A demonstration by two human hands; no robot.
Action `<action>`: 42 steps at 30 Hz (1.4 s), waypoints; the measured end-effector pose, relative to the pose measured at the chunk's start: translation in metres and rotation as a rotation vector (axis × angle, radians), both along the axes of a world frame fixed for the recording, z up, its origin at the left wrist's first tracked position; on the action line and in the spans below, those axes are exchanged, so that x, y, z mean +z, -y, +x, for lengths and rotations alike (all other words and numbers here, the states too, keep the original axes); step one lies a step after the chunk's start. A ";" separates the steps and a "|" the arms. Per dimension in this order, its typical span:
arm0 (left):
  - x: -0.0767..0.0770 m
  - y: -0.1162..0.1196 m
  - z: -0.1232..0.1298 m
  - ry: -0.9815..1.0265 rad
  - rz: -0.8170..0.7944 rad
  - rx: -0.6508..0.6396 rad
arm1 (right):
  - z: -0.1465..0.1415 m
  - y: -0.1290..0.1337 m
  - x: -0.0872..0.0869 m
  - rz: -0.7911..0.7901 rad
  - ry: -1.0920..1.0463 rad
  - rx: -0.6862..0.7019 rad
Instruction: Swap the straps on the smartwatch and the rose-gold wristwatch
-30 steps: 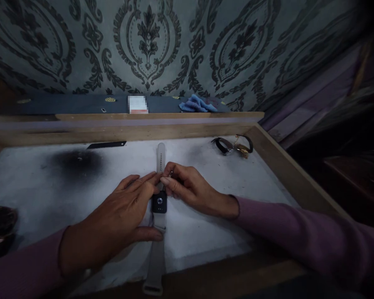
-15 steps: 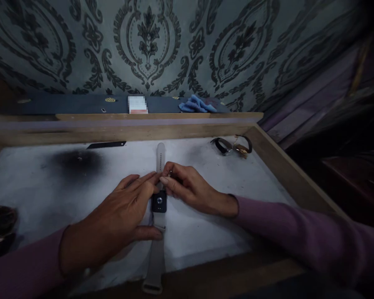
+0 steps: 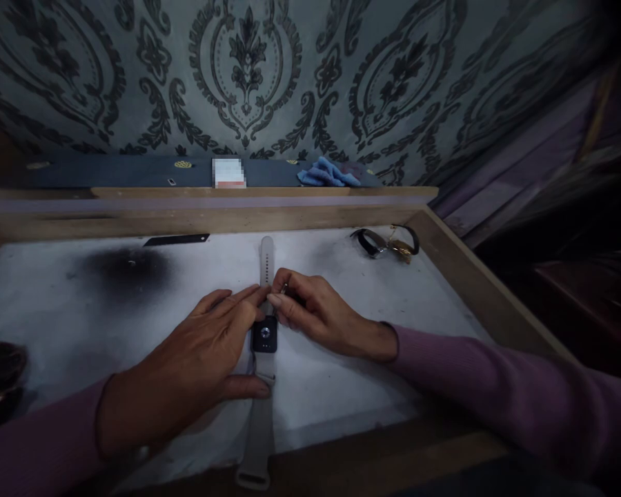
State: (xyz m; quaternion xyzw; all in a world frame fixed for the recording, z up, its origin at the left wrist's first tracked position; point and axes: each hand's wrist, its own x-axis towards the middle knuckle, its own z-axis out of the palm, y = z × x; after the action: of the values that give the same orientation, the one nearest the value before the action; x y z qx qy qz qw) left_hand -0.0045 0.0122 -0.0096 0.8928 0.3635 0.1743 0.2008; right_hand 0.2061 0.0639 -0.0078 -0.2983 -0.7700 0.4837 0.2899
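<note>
A smartwatch point(image 3: 265, 335) lies face down on the white tray surface, its dark back with a round sensor showing. Its pale grey strap point(image 3: 259, 435) stretches toward me and away from me. My left hand point(image 3: 196, 352) presses on the watch from the left, fingertips on the upper strap near the case and thumb across the lower strap. My right hand point(image 3: 315, 310) is pinched at the joint of upper strap and case, holding a small thin metallic tool point(image 3: 284, 287) that is mostly hidden by the fingers.
Two watches point(image 3: 372, 243) lie at the back right of the wooden-edged tray point(image 3: 269, 219). A black blade point(image 3: 176, 240) is at the back left, and dark watches point(image 3: 0, 373) sit at the left edge. A blue cloth point(image 3: 328, 172) and a small card point(image 3: 228, 173) rest on the ledge.
My right hand has shifted very slightly, with the small tool tilting a little. My left hand and the watch stay in place.
</note>
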 end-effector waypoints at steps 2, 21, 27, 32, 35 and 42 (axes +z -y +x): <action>-0.001 0.000 0.000 0.002 0.002 -0.001 | 0.000 0.000 0.000 -0.002 -0.008 -0.006; 0.000 0.001 0.000 0.001 -0.001 0.018 | -0.002 0.003 -0.002 -0.026 -0.032 -0.030; -0.001 -0.002 -0.001 -0.028 0.001 -0.026 | -0.003 0.002 -0.002 -0.010 -0.038 -0.031; 0.001 0.000 0.001 -0.037 0.006 0.006 | -0.002 0.002 -0.001 0.005 -0.012 -0.028; 0.001 0.001 0.002 -0.036 0.008 0.011 | -0.003 0.002 0.000 0.019 0.011 -0.021; -0.001 0.001 0.000 -0.034 0.017 0.003 | -0.003 0.001 -0.001 0.097 0.032 -0.004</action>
State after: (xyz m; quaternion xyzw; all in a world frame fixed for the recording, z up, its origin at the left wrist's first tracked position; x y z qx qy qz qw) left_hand -0.0040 0.0116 -0.0109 0.8968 0.3668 0.1624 0.1866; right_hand 0.2027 0.0625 -0.0088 -0.2932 -0.7965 0.4403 0.2929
